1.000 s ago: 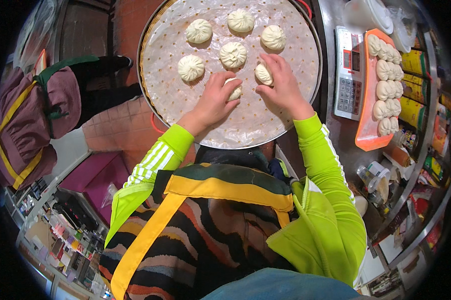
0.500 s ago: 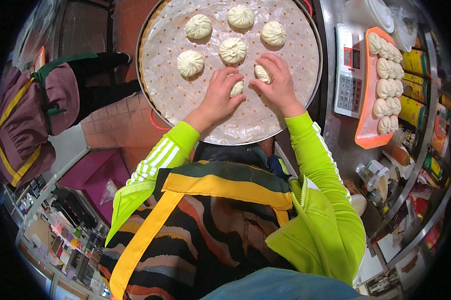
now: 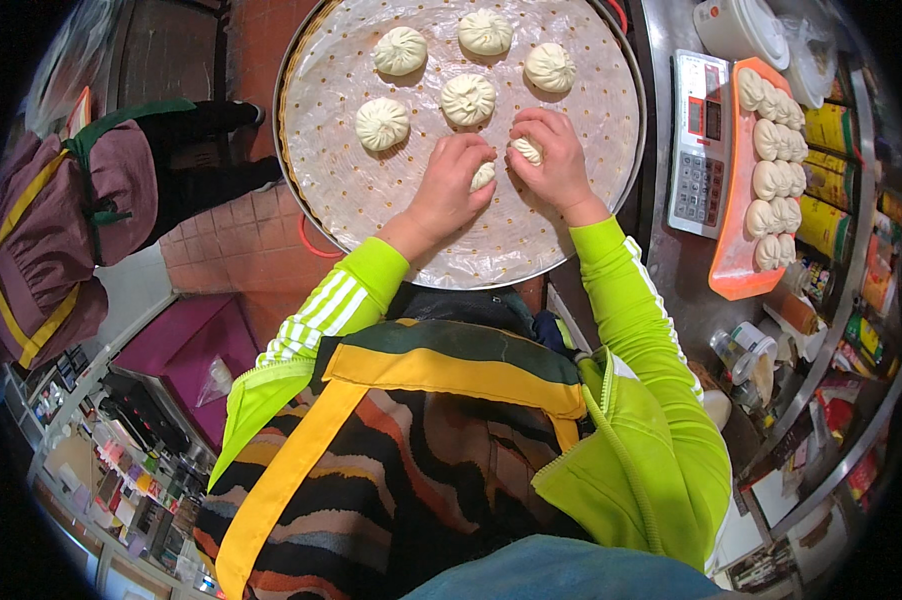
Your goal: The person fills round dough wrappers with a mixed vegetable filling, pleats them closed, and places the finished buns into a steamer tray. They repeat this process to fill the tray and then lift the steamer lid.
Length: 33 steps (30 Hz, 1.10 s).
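A pleated steamed bun (image 3: 483,177) is cupped in my left hand (image 3: 441,192), with the fingers curled around its left and far sides. My right hand (image 3: 557,165) has its fingers curled over a second pleated bun (image 3: 527,151). Both buns are low over the round steamer tray (image 3: 316,100), partly hidden by my fingers; whether they rest on it I cannot tell. Perforated whitish sheeting lines the tray. Beyond my hands sit several more pleated buns, the closest being a middle bun (image 3: 468,99) and a left bun (image 3: 382,124).
Right of the tray, a digital scale (image 3: 699,140) stands on a metal counter, beside an orange tray (image 3: 729,278) holding rows of small buns. A white tub (image 3: 736,30) is at the far right. Another person (image 3: 71,235) in a mauve garment stands at the left.
My left hand has shifted slightly right, and its fingers cover the bun a little differently. My right hand stays nearly in place on its bun. The other buns keep their places.
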Motion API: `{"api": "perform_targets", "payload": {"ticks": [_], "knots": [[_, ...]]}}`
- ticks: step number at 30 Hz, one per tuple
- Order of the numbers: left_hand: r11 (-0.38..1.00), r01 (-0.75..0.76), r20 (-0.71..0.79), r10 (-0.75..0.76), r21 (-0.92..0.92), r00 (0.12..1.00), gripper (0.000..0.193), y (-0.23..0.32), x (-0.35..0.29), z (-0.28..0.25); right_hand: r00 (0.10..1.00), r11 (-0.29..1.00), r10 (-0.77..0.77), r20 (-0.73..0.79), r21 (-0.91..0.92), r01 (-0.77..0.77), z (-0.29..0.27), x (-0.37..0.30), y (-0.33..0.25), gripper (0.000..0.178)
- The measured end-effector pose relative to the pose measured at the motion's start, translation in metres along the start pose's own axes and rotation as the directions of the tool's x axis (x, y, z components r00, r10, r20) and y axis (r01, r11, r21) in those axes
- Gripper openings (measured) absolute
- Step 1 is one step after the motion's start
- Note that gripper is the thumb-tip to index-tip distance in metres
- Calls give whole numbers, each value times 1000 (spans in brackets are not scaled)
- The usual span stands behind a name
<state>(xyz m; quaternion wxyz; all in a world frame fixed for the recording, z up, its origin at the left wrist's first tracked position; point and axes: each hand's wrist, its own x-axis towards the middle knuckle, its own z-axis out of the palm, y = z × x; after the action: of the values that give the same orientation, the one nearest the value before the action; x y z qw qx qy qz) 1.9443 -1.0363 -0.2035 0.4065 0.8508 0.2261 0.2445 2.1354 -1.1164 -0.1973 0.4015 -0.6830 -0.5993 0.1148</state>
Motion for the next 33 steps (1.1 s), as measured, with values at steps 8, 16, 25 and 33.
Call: {"api": "perform_targets", "payload": {"ticks": [8, 16, 25, 33], "knots": [[1000, -15, 80, 15, -4, 997, 47, -1, -1, -8, 996, 999, -34, 83, -4, 34, -8, 2, -4, 22], [998, -64, 169, 63, 0, 984, 52, -7, 2, -20, 985, 999, -42, 167, 17, 39, -8, 6, 2, 21], [999, -52, 75, 52, -2, 996, 62, 4, -3, -30, 958, 977, 140, -250, -120, -175, -20, 61, 29, 42], [993, 21, -229, 6, 116, 973, 45, -3, -4, -64, 980, 961, 49, 194, -275, 6, -16, 86, 55, 52]]}}
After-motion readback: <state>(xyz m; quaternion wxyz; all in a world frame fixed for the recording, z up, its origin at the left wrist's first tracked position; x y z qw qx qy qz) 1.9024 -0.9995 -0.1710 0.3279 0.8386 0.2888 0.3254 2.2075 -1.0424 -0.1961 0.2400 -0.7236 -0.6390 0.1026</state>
